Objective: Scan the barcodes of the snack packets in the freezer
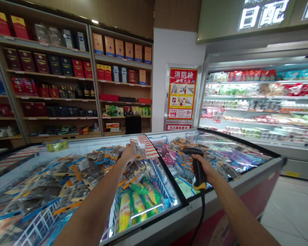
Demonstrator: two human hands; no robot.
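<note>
My right hand (205,166) is wrapped round the handle of a black and yellow barcode scanner (199,172), its cable hanging down the freezer's front. The scanner's head points left over the glass. At the far side of the freezer, my left hand (129,152) is closed on a small clear packet (138,149) with an orange edge. Beside that packet lies an orange-and-white striped sheet (150,149) on the glass. Many small packets (92,167) with orange and blue strips spread beneath my left arm. Part of the left hand's grip is hidden.
The chest freezer (256,171) has a dark lid frame. A white wire basket (41,218) and yellow-green corn packs (138,201) are inside. Boxed goods fill the shelves (123,61) behind. A lit refrigerated display (261,102) stands at right; a fire-hydrant poster (181,94) hangs between.
</note>
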